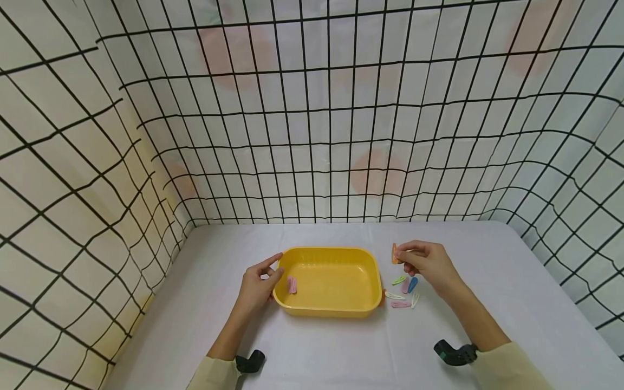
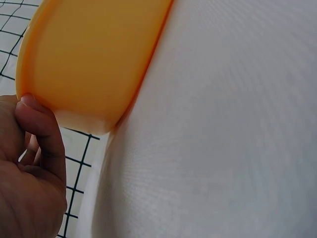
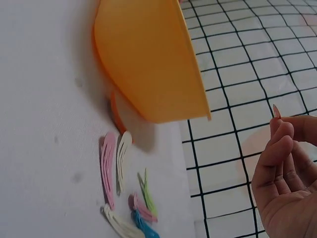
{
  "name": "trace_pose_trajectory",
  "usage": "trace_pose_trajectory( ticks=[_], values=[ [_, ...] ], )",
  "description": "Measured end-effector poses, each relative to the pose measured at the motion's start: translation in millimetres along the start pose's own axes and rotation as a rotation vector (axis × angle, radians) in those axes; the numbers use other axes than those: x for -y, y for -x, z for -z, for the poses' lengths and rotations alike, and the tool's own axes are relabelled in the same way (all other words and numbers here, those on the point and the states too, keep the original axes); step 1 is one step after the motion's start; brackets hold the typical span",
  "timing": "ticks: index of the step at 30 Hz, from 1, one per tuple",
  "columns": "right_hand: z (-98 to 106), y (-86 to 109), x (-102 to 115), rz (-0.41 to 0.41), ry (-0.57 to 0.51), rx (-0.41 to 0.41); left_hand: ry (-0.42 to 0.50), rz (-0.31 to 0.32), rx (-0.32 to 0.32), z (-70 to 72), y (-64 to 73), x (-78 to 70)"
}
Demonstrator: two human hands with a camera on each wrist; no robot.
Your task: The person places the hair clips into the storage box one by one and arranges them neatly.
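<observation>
A yellow plastic tray (image 1: 331,313) stands on the white table. My left hand (image 1: 258,280) grips its left rim, with the thumb (image 2: 37,111) bent against the edge in the left wrist view. Inside the tray, near that hand, lie pink hair clips (image 1: 292,285). Right of the tray, my right hand (image 1: 429,264) pinches an orange snap hair clip (image 1: 394,253) between thumb and fingertips, raised above the table. Below it lies a loose group: a green clip (image 1: 398,280), a blue clip (image 1: 413,284), pink clips (image 3: 107,168) and white clips (image 3: 123,161).
Another orange clip (image 3: 117,114) lies against the tray's right side. A black wire grid (image 1: 312,143) with white cloth behind it encloses the back and sides of the table (image 1: 322,352). Each wrist carries a black camera mount (image 1: 455,353).
</observation>
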State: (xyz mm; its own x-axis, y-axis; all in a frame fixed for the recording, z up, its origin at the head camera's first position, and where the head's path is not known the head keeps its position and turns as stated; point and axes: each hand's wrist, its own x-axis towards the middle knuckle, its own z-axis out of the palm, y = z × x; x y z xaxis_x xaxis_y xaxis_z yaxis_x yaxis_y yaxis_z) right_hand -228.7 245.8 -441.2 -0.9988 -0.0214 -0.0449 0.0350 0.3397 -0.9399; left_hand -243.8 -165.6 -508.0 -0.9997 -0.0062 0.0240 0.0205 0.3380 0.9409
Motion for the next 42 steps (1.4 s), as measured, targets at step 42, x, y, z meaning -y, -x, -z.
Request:
trace_pose_trajectory(
  ticks=[42],
  values=[
    [-118, -29.2, 33, -0.018, -0.110, 0.178, -0.010, 0.010, 0.001, 1.2, -0.7, 0.2]
  ],
)
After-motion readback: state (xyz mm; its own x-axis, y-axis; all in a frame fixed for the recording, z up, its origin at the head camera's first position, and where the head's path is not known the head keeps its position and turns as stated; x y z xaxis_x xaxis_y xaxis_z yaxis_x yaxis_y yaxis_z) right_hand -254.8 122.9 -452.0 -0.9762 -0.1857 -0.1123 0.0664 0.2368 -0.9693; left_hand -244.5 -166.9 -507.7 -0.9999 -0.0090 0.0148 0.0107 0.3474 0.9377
